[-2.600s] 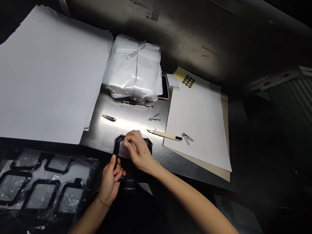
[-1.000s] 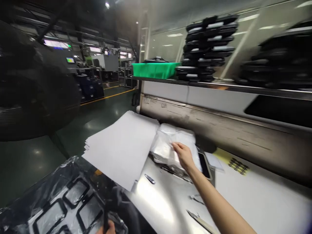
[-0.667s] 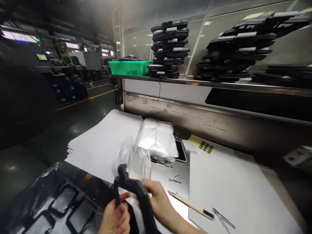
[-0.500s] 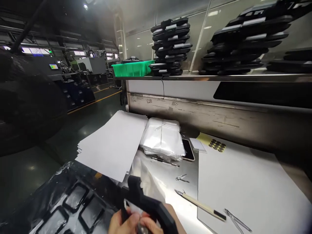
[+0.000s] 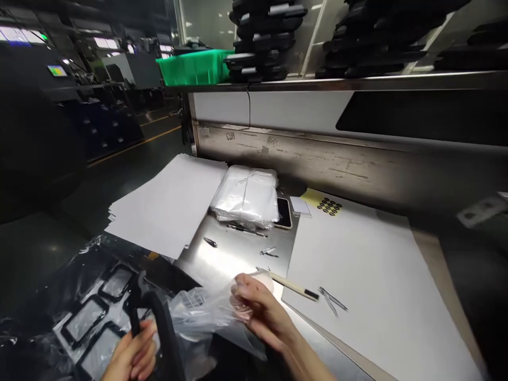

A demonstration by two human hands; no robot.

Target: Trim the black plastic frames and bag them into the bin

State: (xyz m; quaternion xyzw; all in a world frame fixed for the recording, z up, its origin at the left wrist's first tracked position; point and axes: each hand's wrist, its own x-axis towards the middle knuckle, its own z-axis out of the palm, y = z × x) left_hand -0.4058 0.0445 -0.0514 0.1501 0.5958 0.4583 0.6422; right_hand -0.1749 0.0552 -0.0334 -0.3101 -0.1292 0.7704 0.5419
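Note:
My left hand is closed around a black plastic frame part at the lower left, its lower end cut off by the picture edge. My right hand grips a clear plastic bag, fingers curled over its edge. The bag stretches from that hand toward the black part; whether the part is partly inside it I cannot tell. Beyond my right hand a craft knife with a pale handle lies on the metal table. Left of my left hand, several black frames lie under plastic film.
White sheets are stacked at the left beside a bundle of clear bags. A phone, a pen, nail clippers and tweezers lie around. Above, a shelf holds a green bin and stacked black parts.
My hands were together at the black part and have moved apart. The right now holds a clear bag out to the right, and the part has shifted left. The view has tilted downward.

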